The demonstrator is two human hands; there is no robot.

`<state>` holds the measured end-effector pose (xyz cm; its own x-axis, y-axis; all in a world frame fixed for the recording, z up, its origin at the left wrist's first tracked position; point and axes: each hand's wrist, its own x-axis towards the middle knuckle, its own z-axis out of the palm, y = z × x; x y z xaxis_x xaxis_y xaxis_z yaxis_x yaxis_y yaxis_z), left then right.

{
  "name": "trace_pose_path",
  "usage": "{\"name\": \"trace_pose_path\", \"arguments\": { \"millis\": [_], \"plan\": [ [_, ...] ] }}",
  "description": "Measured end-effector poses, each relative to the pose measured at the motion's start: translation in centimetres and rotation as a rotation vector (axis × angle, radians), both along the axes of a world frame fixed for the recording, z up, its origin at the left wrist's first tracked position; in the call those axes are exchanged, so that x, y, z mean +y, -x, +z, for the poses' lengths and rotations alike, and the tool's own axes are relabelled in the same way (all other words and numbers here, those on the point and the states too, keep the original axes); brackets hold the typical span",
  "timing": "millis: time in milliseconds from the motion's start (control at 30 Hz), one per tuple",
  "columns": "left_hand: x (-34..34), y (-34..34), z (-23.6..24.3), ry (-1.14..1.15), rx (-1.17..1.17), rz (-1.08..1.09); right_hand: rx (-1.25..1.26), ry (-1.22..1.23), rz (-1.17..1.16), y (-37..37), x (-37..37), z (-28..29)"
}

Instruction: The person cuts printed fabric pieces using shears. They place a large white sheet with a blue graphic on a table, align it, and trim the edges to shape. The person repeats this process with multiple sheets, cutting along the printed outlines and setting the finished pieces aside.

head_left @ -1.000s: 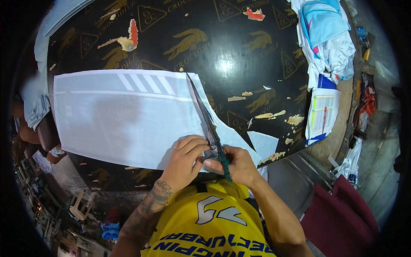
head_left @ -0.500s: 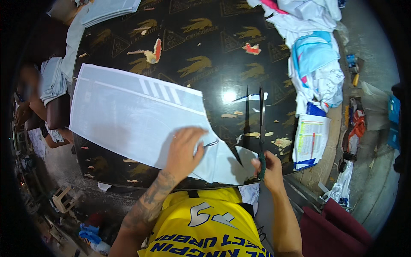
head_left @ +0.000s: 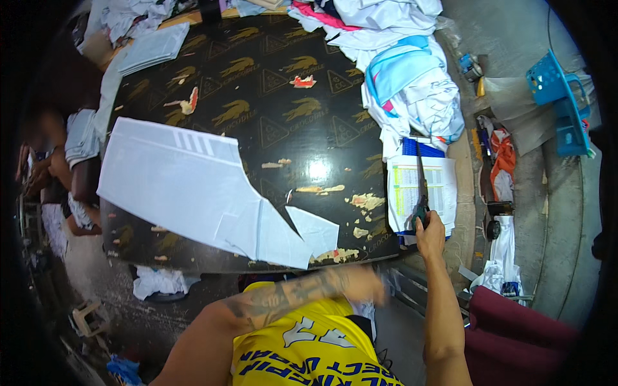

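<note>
A pair of long dark scissors [head_left: 421, 183] lies over the printed sheets [head_left: 402, 186] at the table's right edge, blades pointing away from me. My right hand [head_left: 430, 235] is closed around its handle. Crossing in front of my yellow shirt, my left arm ends in my left hand [head_left: 367, 284], just off the table's near edge. That hand is smeared by motion, so neither its fingers nor anything in them can be made out. A pale grey-white fabric panel [head_left: 180, 183] with white stripes lies flat on the dark table, its cut-out curve and narrow tip toward the right.
White and light-blue garments [head_left: 412, 83] are heaped along the table's right side. Folded pale fabric [head_left: 154, 48] is stacked at the far left. Another person [head_left: 55, 161] sits at the left. A blue plastic basket [head_left: 560, 96] hangs at the right, above a maroon cloth [head_left: 515, 328].
My right hand has carried the scissors rightward from the fabric onto the sheets. My left hand has left the fabric and swung right, below the table edge. The view has shifted right.
</note>
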<state>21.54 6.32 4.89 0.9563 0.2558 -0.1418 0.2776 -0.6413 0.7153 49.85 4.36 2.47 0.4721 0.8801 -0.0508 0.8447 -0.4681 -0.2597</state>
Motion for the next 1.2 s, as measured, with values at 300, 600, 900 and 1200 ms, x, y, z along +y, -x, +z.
{"name": "trace_pose_path", "arguments": {
  "millis": [300, 600, 900, 1200],
  "plan": [
    [3.7, 19.2, -7.5, -0.447, 0.03, 1.434, 0.529, -0.022, 0.646, 14.1, 4.6, 1.9],
    [-1.5, 25.4, -8.3, -0.424, 0.256, 1.76, 0.415, -0.033, 0.882, 24.2, 12.0, -4.6],
    [-1.6, 20.8, -6.1, -0.173, 0.054, 1.483, 0.39, 0.272, 1.144, 18.1, 7.2, 2.2],
    [-3.1, 15.2, -4.1, -0.171, -0.163, 1.149, 0.753, 0.011, 0.72, 19.3, 9.6, -1.2]
  ]
}}
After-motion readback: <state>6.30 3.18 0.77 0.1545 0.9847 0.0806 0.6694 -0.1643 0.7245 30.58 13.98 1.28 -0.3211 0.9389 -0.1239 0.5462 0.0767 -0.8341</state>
